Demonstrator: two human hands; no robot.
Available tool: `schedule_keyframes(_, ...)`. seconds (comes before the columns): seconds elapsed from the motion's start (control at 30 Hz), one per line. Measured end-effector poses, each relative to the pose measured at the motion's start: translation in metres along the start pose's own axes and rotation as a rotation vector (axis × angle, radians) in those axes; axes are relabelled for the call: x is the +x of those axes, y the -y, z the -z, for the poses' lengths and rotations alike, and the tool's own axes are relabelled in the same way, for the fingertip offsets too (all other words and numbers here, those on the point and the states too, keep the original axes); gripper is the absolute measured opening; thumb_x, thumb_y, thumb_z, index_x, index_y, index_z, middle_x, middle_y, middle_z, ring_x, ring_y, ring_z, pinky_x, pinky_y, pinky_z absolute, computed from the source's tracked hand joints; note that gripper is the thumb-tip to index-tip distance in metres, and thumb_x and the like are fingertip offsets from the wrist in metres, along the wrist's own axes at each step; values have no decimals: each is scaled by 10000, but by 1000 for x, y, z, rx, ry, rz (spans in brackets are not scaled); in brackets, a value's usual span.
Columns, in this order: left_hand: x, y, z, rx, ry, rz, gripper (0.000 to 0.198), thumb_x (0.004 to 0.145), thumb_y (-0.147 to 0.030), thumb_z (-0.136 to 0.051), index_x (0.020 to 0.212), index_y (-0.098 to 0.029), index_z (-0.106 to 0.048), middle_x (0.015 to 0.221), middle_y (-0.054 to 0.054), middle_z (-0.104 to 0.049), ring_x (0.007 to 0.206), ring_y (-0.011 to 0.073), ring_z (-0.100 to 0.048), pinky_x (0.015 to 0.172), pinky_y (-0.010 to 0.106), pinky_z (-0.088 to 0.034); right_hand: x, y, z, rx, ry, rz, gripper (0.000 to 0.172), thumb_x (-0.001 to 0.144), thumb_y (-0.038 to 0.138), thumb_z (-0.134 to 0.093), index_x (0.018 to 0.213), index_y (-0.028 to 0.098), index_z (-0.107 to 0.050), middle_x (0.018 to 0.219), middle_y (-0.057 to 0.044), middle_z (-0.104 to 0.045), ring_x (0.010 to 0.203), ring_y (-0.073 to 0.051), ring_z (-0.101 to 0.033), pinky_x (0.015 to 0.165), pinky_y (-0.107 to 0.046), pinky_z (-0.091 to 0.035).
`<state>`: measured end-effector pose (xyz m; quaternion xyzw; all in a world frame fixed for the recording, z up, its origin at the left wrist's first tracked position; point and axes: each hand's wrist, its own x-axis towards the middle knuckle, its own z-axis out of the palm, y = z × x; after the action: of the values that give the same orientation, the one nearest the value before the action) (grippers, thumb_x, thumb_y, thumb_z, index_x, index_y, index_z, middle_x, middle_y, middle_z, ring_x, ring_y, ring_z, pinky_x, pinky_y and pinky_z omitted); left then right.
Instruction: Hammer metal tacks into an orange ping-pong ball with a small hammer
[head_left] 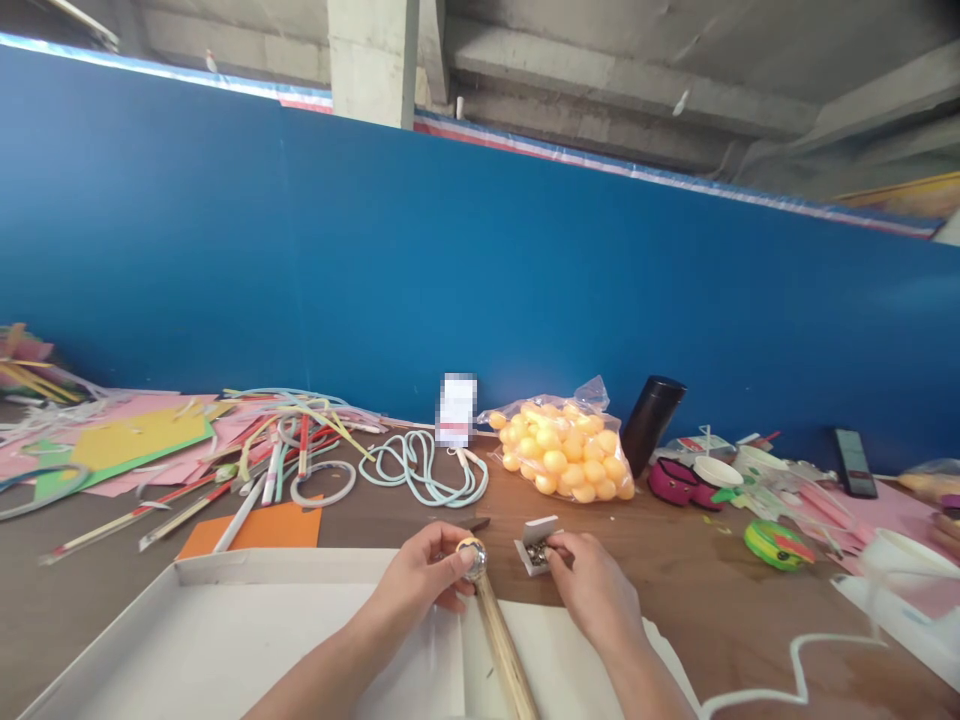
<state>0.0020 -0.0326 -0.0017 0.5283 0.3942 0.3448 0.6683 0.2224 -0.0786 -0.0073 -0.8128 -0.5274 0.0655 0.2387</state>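
Observation:
My left hand [424, 578] is closed around the top of a wooden stick [501, 640] that ends in a shiny metal ball [474, 558]. The stick slants down toward me over a white cardboard tray [225, 640]. My right hand [589, 580] reaches into a small open white box [537, 548] of small dark metal pieces, its fingertips pinched at the contents. What the fingers hold is too small to make out. Both hands sit just past the tray's far edge on the brown table [675, 590].
A bag of orange balls [562, 452], a black cylinder [651, 422], coiled pale cords [420, 468], straws and coloured paper [150, 440] lie along the blue wall [480, 280]. A green round toy [777, 545], white cups and a white cord [795, 660] are at right.

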Motion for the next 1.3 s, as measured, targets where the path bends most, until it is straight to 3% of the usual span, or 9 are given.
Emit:
schedule_keyframes(0.17, 0, 1, -1, 11, -17, 4, 423, 637, -504, -673, 878, -167, -587, 794, 53, -638, 664, 168, -617, 566, 277, -485, 5, -1, -2, -35, 18, -18, 178, 771, 388, -505, 749, 312, -665, 826, 14, -633, 740, -170, -610, 533, -239, -319)
schedule_keyframes(0.4, 0, 1, -1, 6, -7, -4, 423, 628, -509, -676, 863, -169, -588, 777, 54, -649, 656, 171, -620, 545, 265, -473, 11, 2, -2, -81, 10, -41, 185, 763, 328, -492, 659, 266, -631, 802, 0, -635, 715, -171, -606, 510, -241, -298)
schedule_keyframes(0.6, 1, 1, -1, 13, -8, -10, 412, 638, -502, -672, 854, -163, -582, 774, 47, -635, 640, 163, -614, 540, 269, -479, 8, 4, -1, -69, 16, -15, 210, 782, 390, -497, 685, 274, -642, 790, 5, -645, 707, -165, -616, 513, -233, -322)
schedule_keyframes(0.87, 2, 2, -1, 13, -8, 0, 427, 637, -503, -673, 871, -159, -575, 786, 45, -623, 632, 157, -609, 535, 267, -482, 9, 7, -4, -73, 6, -12, 193, 782, 338, -505, 663, 244, -623, 790, -11, -640, 698, -166, -611, 512, -234, -321)
schedule_keyframes(1.13, 3, 4, -1, -1, -2, -12, 436, 637, -513, -668, 871, -158, -569, 807, 50, -622, 643, 161, -609, 530, 267, -476, 6, 8, -1, 34, -39, -17, 196, 783, 333, -482, 637, 240, -575, 753, -4, -598, 671, -178, -565, 521, -254, -302)
schedule_keyframes(1.3, 5, 5, -1, -17, 0, -16, 432, 629, -511, -676, 859, -159, -574, 780, 49, -624, 629, 160, -606, 520, 264, -473, 5, 5, 3, 210, -59, -28, 177, 770, 368, -514, 671, 247, -596, 771, -10, -658, 710, -209, -589, 575, -280, -368)
